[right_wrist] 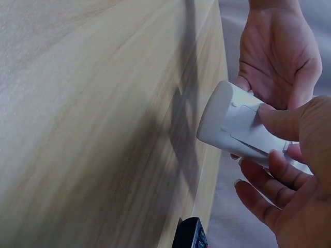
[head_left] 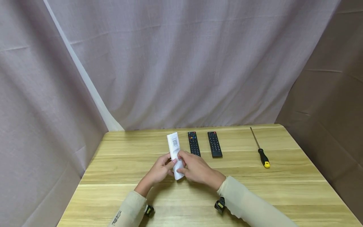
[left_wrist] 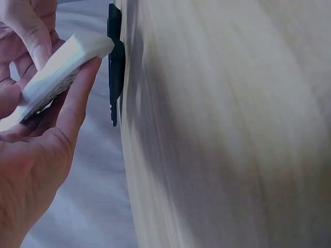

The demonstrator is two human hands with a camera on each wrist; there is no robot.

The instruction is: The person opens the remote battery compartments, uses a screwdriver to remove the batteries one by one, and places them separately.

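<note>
In the head view, a white remote control [head_left: 174, 142] is held above the tabletop [head_left: 122, 164] between the left hand [head_left: 159, 170] and the right hand [head_left: 197, 167], grasped by the curled fingers of both. Its long axis runs away from the wrists, leaning slightly left; the code-printed end is pointed beyond the fingertips, rear face up. Just beyond the right fingers, two black remote controls [head_left: 215, 145] lie untouched; a screwdriver [head_left: 263, 157] lies well to their right.

In the left wrist view, the keypad [left_wrist: 54, 93] is turned down over the left fingers.

In the right wrist view, the battery cover [right_wrist: 248, 123] is touched by the right thumb. Lifting and turning over are judged done; the cover seems seated near the rounded end, its removal or fitting unfinished, its other end hidden behind the fingers.
</note>
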